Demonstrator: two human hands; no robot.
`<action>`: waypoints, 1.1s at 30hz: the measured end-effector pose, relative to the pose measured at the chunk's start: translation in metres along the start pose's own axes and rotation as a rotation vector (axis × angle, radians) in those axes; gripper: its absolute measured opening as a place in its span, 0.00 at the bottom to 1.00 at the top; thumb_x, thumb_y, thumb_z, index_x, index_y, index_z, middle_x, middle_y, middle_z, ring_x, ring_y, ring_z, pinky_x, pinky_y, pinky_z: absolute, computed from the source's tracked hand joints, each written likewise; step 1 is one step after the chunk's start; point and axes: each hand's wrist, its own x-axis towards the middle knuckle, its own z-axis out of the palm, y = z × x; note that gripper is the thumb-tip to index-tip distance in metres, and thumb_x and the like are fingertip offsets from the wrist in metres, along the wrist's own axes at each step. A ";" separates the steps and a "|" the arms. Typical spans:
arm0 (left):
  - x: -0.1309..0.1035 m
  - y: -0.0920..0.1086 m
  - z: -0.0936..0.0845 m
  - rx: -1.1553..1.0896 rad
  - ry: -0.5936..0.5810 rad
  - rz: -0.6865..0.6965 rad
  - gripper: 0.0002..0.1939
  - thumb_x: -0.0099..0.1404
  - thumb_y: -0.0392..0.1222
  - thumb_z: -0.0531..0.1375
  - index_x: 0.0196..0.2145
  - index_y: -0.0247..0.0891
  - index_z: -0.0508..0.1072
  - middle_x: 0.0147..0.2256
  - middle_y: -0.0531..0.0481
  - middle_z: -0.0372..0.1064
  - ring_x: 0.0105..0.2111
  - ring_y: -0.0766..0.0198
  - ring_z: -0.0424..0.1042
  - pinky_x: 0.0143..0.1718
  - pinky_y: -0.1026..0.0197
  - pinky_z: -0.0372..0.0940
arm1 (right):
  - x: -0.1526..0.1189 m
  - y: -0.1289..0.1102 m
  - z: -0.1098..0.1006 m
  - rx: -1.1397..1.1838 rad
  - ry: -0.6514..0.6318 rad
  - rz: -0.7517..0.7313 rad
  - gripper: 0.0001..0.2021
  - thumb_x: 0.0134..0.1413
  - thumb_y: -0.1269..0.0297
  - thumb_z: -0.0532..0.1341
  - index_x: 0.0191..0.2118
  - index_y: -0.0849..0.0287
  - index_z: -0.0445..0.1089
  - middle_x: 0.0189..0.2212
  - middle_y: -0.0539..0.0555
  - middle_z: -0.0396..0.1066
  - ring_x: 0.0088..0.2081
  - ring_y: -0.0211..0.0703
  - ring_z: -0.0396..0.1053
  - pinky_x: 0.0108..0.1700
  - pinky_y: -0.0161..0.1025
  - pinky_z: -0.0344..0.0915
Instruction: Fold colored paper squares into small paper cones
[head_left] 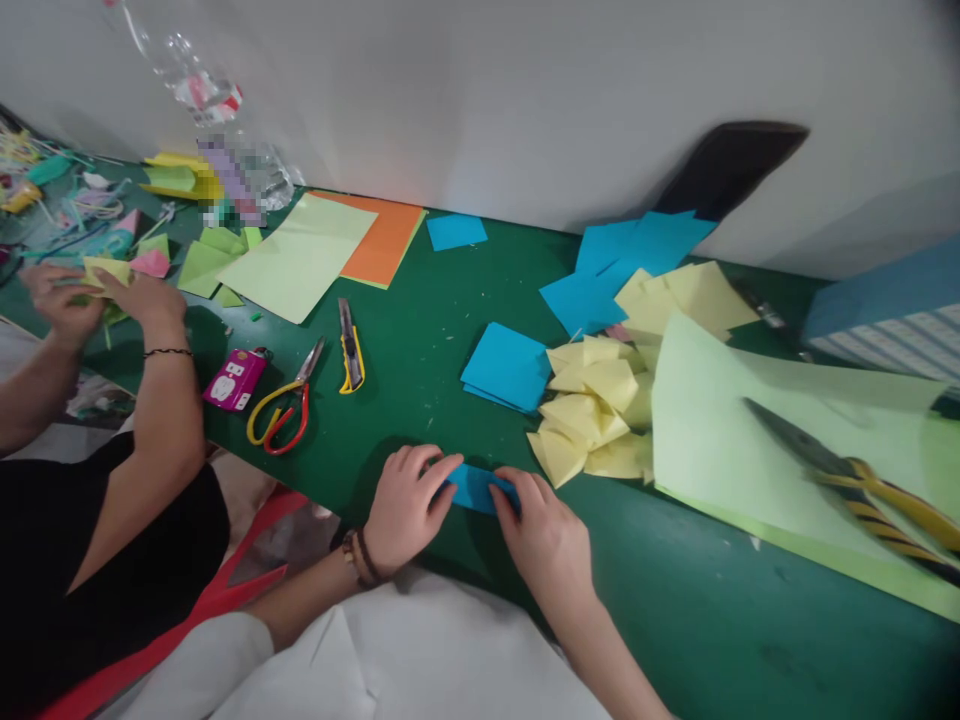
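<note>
A folded strip of blue paper (475, 489) lies between my hands near the front edge of the green table. My left hand (411, 500) grips its left end between thumb and fingers. At the opposite end, the thumb and fingers of my right hand (546, 535) pinch the strip. Just beyond it is a small stack of blue paper squares (507, 366). Beside that stack sits a pile of folded yellow paper pieces (592, 410). More blue sheets (622, 262) spread out behind the pile.
To the left lie scissors (289, 405), a yellow box cutter (349, 348) and a purple packet (236, 379). A co-worker's hands (112, 295) hold yellow paper. Green sheets (750, 410) with striped-handled scissors (855, 475) are at right. A plastic bottle (191, 75) stands against the wall.
</note>
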 end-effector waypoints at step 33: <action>-0.016 -0.003 0.019 -0.074 -0.087 0.334 0.15 0.71 0.37 0.50 0.49 0.37 0.73 0.52 0.43 0.70 0.55 0.55 0.64 0.54 0.51 0.67 | 0.005 0.004 0.004 -0.008 0.034 0.031 0.13 0.66 0.58 0.51 0.40 0.58 0.71 0.31 0.52 0.77 0.26 0.38 0.72 0.26 0.34 0.59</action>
